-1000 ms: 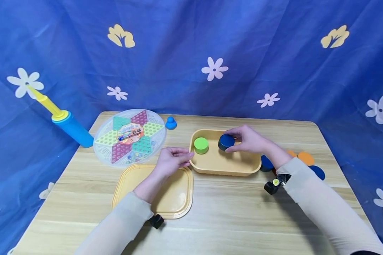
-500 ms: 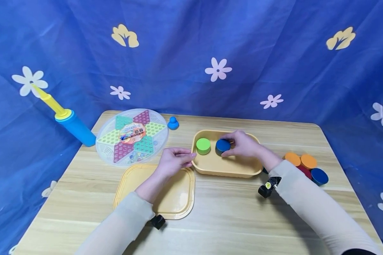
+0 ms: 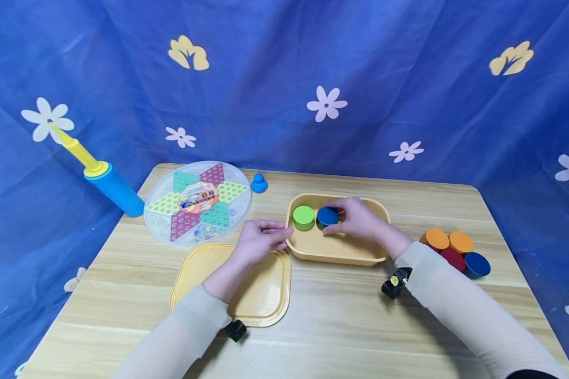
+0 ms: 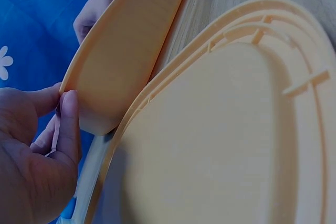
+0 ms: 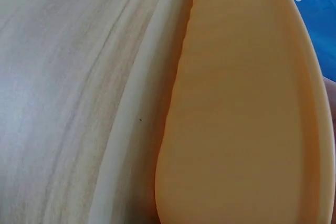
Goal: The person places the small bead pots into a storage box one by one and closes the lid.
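Worktop: light wood-grain worktop (image 3: 341,316) w/ rounded corners, sitting in front of a blue cloth backdrop w/ white & yellow flower prints (image 3: 284,79).
Left side: round clear plastic Chinese-checkers board (image 3: 197,202) lying flat; blue & yellow hand air pump (image 3: 105,180) leaning at the far-left edge; small blue pawn-shaped piece (image 3: 258,183) standing just behind the board.
Lid: flat yellow square plastic lid (image 3: 261,295) lying near the front, just left of the tray, partly under the left forearm.
Tray: yellow rectangular plastic tray (image 3: 336,252) sitting mid-worktop; lime-green round block (image 3: 303,217) resting inside at its left end.
Blue block: dark-blue round block (image 3: 326,216) sitting in the tray, just right of the green one; whether the two are touching – can't tell.
Spare discs: cluster of orange, red & blue round blocks (image 3: 455,250) lying right of the tray, well apart from it.
Right hand: right hand (image 3: 357,217) reaching over the tray, fingers curling round the blue block – grip closed on it, wrist angling back to the right.
Left hand: left hand (image 3: 258,239) pinching the tray's left rim, thumb & fingers (image 4: 67,121) pressing the wall from both sides in the left wrist view.
Right wrist view: showing only tray wall & worktop; hand not visible there.
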Motion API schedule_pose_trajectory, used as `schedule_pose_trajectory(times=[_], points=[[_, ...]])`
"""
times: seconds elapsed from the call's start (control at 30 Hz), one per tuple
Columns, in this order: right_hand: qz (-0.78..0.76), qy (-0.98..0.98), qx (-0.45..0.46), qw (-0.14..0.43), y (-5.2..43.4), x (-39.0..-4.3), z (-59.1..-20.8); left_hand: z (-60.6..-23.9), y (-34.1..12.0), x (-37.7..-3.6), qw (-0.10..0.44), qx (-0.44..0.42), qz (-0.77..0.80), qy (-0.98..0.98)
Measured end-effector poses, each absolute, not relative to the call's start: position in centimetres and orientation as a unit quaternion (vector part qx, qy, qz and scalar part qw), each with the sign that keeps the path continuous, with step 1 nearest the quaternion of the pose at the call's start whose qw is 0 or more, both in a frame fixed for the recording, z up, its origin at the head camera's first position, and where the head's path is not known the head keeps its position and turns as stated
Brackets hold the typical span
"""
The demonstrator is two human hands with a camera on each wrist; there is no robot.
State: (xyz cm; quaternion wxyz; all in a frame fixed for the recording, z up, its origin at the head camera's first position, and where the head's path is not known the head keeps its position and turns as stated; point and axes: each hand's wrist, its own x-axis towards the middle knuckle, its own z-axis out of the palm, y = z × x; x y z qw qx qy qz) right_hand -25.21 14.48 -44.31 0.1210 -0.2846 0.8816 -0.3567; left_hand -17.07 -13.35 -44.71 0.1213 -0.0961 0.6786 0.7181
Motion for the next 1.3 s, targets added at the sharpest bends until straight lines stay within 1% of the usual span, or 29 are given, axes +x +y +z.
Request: schedule_pose_trajectory(times=[0.17, 0.43, 0.73, 0.9, 1.13, 1.3], points=[[-0.363, 0.883, -0.276, 0.109, 14.2, -25.0, -44.5, -44.8, -13.3, -17.0, 0.116, -0.096, 0.715, 0.682], [-0.371, 0.886, -0.264, 0.089, 14.0, -24.8, -44.7, -44.7, -13.2, -17.0, 0.123, -0.094, 0.712, 0.684], [-0.389, 0.878, -0.264, 0.093, 14.5, -24.8, -44.6, -44.7, -13.2, -17.0, 0.12, -0.096, 0.715, 0.682], [-0.405, 0.873, -0.254, 0.1, 15.3, -24.4, -43.7, -44.9, -13.3, -17.1, 0.12, -0.093, 0.716, 0.681], [-0.411, 0.865, -0.279, 0.071, 17.3, -23.7, -42.2, -45.0, -13.4, -17.2, 0.12, -0.092, 0.715, 0.683], [-0.417, 0.863, -0.28, 0.06, 19.2, -23.2, -40.9, -44.9, -13.4, -17.2, 0.123, -0.092, 0.714, 0.683]])
